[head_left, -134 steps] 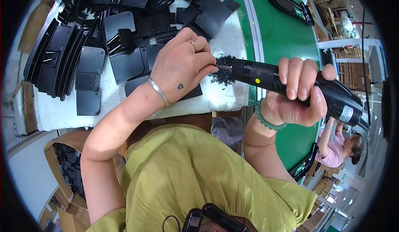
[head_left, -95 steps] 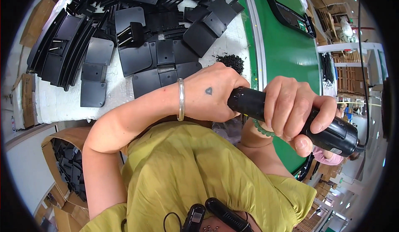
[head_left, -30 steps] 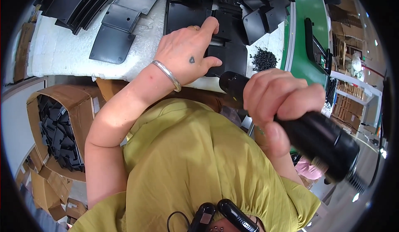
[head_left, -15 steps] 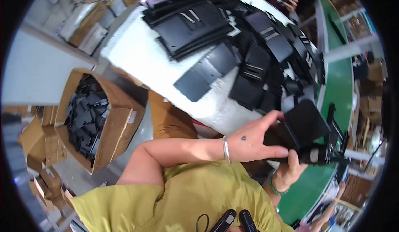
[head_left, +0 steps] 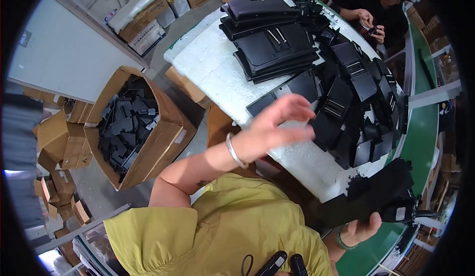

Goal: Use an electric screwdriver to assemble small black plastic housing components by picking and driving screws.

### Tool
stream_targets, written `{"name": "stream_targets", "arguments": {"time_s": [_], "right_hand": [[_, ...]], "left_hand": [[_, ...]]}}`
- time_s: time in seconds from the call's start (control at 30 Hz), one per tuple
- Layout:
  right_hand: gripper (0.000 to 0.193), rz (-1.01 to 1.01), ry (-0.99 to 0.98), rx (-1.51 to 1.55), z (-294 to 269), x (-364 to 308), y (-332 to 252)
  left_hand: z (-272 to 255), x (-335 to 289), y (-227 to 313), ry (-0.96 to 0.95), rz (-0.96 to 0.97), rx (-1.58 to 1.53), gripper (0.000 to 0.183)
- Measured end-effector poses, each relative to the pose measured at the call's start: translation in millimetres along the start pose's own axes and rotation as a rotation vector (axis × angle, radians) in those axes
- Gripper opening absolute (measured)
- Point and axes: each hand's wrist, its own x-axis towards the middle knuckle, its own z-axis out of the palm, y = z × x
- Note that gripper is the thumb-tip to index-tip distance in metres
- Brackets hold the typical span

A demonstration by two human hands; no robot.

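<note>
My left hand (head_left: 279, 130), with a silver bangle at the wrist, is raised over the near edge of the white-covered table. Its fingers are curved and apart, slightly blurred, and hold nothing. Just beyond it lies a flat dark panel (head_left: 302, 85), partly hidden by the hand. At the lower right, my right hand (head_left: 363, 229) grips a black plastic panel (head_left: 381, 187) by its near edge, thumb showing and the other fingers mostly hidden. Against that panel sits a black cylindrical part (head_left: 400, 213) with a pale label; whether it is attached I cannot tell.
The white table (head_left: 200, 53) bears a stack of black panels (head_left: 274, 48) and loose hinged panels (head_left: 336, 103). To the left stands a carton (head_left: 163, 147) of black plastic pieces. A green work surface (head_left: 423, 142) runs along the right. Another person's hands (head_left: 371, 26) work across the table.
My left hand has let go of the black panel and swung left over the table. My right hand keeps the panel, now lower and tilted. The view has shifted.
</note>
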Motion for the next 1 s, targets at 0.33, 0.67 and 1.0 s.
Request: {"name": "stream_targets", "arguments": {"time_s": [0.33,0.67,1.0], "right_hand": [[0.068,-0.043,0.159,-0.673,105.1,80.8,34.2],[0.049,-0.216,0.285,-0.582,102.0,74.9,16.6],[0.046,-0.244,0.285,-0.541,93.4,67.6,4.4]], "left_hand": [[-76.1,-60.6,43.1,0.746,0.369,0.205,0.028],[-247.1,-68.4,72.3,1.068,0.308,2.258,0.052],[-3.7,115.1,20.6,-0.243,0.610,1.383,0.020]]}}
